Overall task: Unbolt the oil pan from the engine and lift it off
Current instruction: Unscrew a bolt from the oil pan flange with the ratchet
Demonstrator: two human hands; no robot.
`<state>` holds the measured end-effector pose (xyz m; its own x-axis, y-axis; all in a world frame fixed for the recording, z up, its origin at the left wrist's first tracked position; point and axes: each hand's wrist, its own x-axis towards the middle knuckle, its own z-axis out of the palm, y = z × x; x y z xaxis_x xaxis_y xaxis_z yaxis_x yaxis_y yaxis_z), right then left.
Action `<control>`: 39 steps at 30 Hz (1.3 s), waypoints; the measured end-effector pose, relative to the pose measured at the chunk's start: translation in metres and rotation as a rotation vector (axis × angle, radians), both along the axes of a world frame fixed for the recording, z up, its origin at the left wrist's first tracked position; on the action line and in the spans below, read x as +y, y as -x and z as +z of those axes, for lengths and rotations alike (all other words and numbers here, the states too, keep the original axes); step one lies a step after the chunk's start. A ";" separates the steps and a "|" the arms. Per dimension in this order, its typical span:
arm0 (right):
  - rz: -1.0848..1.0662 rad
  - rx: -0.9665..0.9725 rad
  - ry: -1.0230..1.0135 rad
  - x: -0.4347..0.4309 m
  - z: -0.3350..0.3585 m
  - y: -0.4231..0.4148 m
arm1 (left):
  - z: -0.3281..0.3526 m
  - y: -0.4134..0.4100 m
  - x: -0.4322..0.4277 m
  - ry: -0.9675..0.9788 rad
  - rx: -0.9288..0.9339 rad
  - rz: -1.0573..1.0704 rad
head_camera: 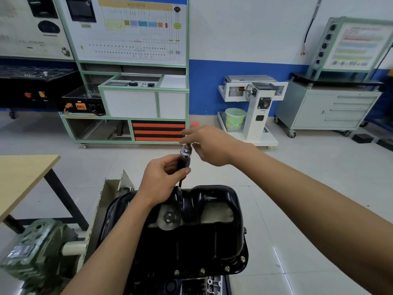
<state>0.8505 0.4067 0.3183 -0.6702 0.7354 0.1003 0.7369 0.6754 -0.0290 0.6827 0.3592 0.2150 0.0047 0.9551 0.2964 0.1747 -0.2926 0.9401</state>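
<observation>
Gripping a black-handled tool (184, 162), the left hand (160, 180) has its fingers curled round the handle; the right hand (209, 145) pinches the tool's chrome top just above those fingers; below both, the black oil pan (191, 237) sits on the engine (198, 284), bolts (202, 270) in its near rim.

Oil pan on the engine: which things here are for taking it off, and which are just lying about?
For the job: black oil pan, its rim bolts, the black-handled tool held above it.

Just lying about: wooden table, green bucket, grey drawer cabinet, wiring display board.
</observation>
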 end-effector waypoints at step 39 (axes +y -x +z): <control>-0.063 0.055 -0.052 -0.010 0.000 -0.013 | -0.001 0.002 0.002 -0.015 -0.130 0.016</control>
<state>0.8634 0.3971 0.3185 -0.6149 0.7690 0.1750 0.7764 0.6292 -0.0370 0.6809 0.3612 0.2145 -0.0498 0.9502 0.3077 0.0562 -0.3050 0.9507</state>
